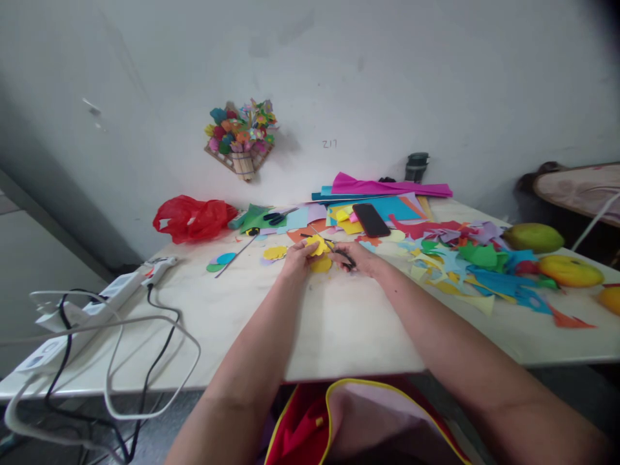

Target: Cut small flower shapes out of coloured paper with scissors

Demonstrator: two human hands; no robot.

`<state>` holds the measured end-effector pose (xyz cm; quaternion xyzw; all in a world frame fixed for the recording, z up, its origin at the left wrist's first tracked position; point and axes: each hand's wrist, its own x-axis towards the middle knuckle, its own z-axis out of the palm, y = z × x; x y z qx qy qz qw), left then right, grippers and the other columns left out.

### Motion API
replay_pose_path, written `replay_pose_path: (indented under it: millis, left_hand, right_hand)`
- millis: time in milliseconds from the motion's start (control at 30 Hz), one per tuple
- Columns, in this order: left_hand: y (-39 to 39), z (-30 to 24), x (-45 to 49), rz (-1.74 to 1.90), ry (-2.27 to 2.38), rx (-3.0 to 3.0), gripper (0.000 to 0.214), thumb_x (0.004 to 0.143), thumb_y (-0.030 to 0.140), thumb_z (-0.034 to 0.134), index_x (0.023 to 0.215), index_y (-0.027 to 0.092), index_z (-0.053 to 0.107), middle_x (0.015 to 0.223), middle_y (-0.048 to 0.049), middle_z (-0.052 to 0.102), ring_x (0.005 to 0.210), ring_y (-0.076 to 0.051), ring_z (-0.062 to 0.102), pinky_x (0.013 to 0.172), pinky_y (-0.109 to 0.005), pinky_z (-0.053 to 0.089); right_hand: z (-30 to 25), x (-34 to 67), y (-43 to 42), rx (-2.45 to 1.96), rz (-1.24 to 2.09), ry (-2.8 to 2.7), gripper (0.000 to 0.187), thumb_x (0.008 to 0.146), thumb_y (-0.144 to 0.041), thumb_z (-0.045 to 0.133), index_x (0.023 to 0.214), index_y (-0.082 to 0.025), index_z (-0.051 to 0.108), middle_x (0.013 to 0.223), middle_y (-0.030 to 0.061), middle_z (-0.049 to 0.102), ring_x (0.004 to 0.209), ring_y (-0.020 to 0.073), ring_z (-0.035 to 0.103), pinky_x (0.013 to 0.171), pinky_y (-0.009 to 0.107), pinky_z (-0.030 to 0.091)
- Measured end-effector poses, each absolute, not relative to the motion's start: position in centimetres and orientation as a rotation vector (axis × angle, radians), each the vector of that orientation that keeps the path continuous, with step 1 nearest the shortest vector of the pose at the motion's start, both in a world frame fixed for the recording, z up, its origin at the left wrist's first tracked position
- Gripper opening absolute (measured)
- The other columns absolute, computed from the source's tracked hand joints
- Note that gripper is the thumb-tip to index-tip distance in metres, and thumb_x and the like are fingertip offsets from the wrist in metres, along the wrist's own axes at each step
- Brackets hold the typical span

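Observation:
Between the fingers of my left hand (300,256) is a yellow paper flower (317,245) with a scalloped edge. My right hand (357,256) grips dark-handled scissors (345,257), whose blades reach to the flower's right edge. Below the flower, a round yellow paper piece (321,265) lies on the table. Left of my left hand rest more yellow scalloped paper pieces (275,252). Blue and green paper circles (225,258) lie farther left, near a thin dark stick (236,256).
A phone (371,220) lies on coloured sheets at the back. Paper scraps (479,258) and mangoes (570,270) cover the right side. A red plastic bag (194,218) and second scissors (275,218) are at back left. A power strip (87,316) with loose cables runs along the left edge.

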<state>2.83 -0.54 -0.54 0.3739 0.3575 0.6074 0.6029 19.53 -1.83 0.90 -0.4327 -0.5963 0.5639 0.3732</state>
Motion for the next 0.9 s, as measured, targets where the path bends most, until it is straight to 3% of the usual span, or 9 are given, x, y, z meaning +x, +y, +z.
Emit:
replay_pose_path:
  millis: [333, 567, 900]
  left_hand:
    - [-0.45, -0.76, 2.99, 1.412, 0.819, 0.83, 0.032, 0.061, 0.014, 0.08, 0.054, 0.015, 0.048, 0.062, -0.005, 0.065, 0.06, -0.015, 0.064, 0.06, -0.027, 0.054]
    - [-0.43, -0.8, 2.99, 1.386, 0.806, 0.841, 0.031, 0.055, 0.019, 0.082, 0.056, 0.014, 0.052, 0.064, -0.0051, 0.066, 0.062, -0.015, 0.064, 0.061, -0.027, 0.053]
    - [-0.14, -1.03, 2.87, 1.374, 0.812, 0.84, 0.027, 0.057, 0.019, 0.081, 0.059, 0.014, 0.055, 0.064, -0.0057, 0.065, 0.061, -0.015, 0.063, 0.063, -0.028, 0.053]
  right_hand:
    - [0.96, 19.32, -1.83, -1.09, 1.441, -1.528, 0.022, 0.071, -0.028, 0.073, 0.07, -0.016, 0.055, 0.042, -0.0061, 0.048, 0.034, 0.0054, 0.04, 0.034, 0.016, 0.031]
    - [1.51, 19.14, -2.41, -1.144, 1.382, -1.57, 0.021, 0.071, -0.027, 0.073, 0.073, -0.015, 0.056, 0.042, -0.0066, 0.049, 0.032, 0.0051, 0.04, 0.032, 0.015, 0.028]
    - [1.46, 18.81, -2.31, -1.157, 1.36, -1.547, 0.02, 0.07, -0.024, 0.074, 0.073, -0.015, 0.057, 0.041, -0.0067, 0.048, 0.031, 0.0055, 0.039, 0.032, 0.016, 0.03]
